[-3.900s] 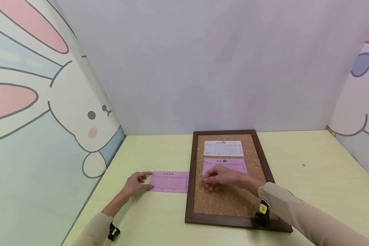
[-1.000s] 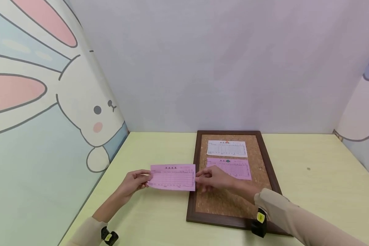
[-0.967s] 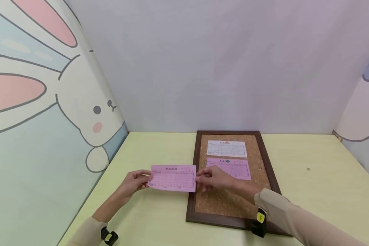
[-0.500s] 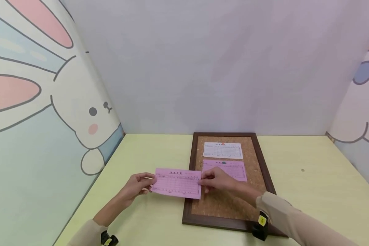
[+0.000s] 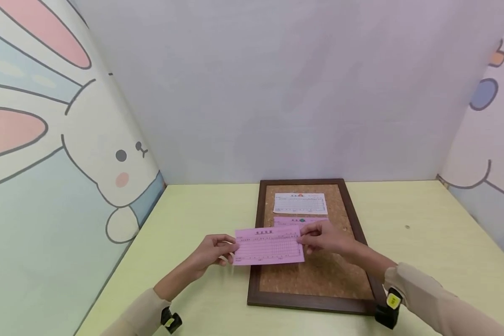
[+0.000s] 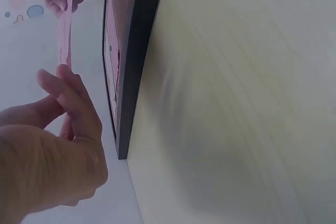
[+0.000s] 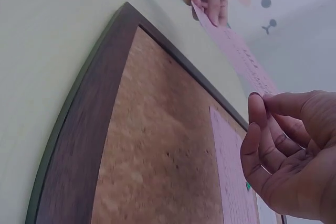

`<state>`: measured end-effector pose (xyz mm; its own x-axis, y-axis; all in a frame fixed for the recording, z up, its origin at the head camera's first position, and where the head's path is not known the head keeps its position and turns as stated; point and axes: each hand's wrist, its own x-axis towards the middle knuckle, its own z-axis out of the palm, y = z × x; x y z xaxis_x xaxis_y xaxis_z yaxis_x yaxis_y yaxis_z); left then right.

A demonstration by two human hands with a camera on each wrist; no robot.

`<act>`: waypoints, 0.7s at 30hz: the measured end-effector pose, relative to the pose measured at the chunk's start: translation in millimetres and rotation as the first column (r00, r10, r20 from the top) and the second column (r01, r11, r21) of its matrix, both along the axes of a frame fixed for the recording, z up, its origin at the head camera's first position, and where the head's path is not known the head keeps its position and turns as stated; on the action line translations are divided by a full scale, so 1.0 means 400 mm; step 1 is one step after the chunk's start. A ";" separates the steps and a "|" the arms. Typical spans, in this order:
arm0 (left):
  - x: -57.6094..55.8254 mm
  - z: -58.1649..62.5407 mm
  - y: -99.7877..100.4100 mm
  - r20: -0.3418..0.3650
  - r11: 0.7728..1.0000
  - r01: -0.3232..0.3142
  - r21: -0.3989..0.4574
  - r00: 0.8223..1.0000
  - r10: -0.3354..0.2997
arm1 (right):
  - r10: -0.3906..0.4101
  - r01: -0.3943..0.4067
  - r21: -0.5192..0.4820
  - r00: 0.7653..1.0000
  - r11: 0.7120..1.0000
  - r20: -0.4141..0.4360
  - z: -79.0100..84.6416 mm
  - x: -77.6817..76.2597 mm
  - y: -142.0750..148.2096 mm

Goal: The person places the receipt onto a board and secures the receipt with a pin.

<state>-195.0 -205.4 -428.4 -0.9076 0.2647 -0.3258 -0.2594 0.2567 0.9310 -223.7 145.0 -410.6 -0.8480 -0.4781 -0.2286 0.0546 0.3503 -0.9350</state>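
Note:
A pink printed paper slip [image 5: 269,247] is stretched between my two hands, raised above the left side of a cork board [image 5: 315,282]. My left hand [image 5: 212,254] pinches its left edge between thumb and fingers, and my right hand [image 5: 325,238] pinches its right edge. In the left wrist view the slip [image 6: 64,35] is seen almost edge-on, away from the board. Farther up the cork lie a white slip [image 5: 300,204] with an orange spot at its top and a second pink slip [image 5: 285,220], partly covered by the held one. A green pin [image 7: 248,185] shows on that second slip.
The board has a dark brown wooden frame [image 5: 311,303] and lies on a pale yellow table [image 5: 403,261]. A small round spot [image 5: 407,227] is on the table at right. Behind rises a plain pale wall [image 5: 277,93], with a rabbit picture [image 5: 105,149] on the left side.
My right hand came off the board to grip the slip, which was lifted from the table. Since then both hands have carried it rightward until it overlaps the cork and the lower slip.

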 end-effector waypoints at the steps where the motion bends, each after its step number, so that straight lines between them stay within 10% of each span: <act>1: -0.002 0.002 0.010 -0.003 1.000 0.003 0.004 1.000 -0.003 | -0.008 0.007 0.003 1.000 1.000 0.006 0.003 0.000 0.010; 21: -0.030 0.011 0.140 -0.014 0.999 0.026 0.046 1.000 -0.025 | -0.160 0.160 0.071 0.987 0.985 -0.003 -0.007 0.029 0.114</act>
<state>-206.8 -149.2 -424.2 -0.9044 0.3024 -0.3010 -0.2410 0.2201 0.9452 -212.1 190.5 -413.5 -0.9115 -0.3189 -0.2596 0.1180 0.4019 -0.9080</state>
